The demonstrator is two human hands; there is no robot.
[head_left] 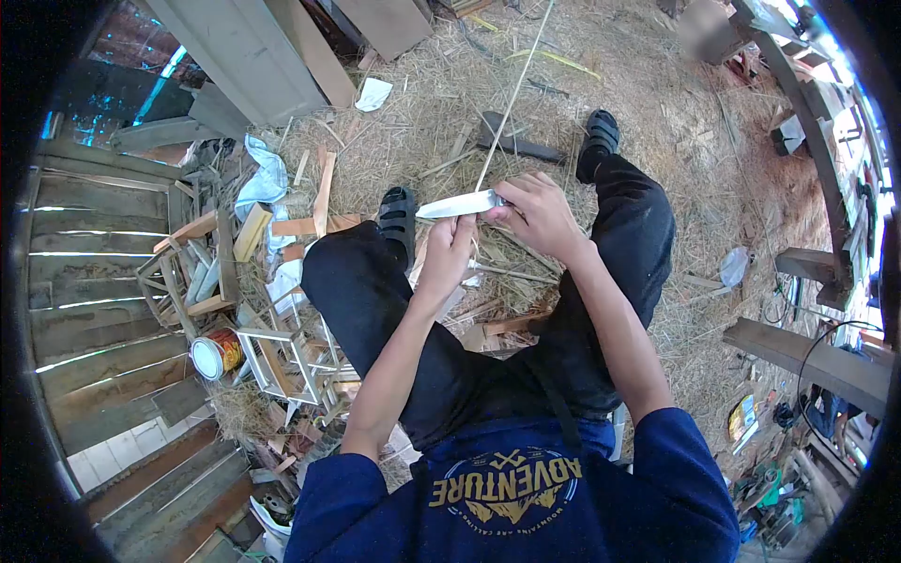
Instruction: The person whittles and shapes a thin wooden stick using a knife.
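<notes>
A knife (455, 205) with a broad pale blade lies crosswise in front of me, its tip toward the left. My right hand (537, 214) is closed around its handle. Just below the blade, my left hand (449, 251) is closed on a long thin strip (511, 98), which runs up and away past the blade toward the top of the view. The blade meets the strip near my left fingertips. Part of the strip is hidden behind the knife and my hands.
Straw and shavings cover the ground around my sandalled feet. At the left are a paint bucket (217, 354), a small white frame (282, 364), wood scraps and a pale blue cloth (262, 175). A wooden beam (807, 361) juts in from the right.
</notes>
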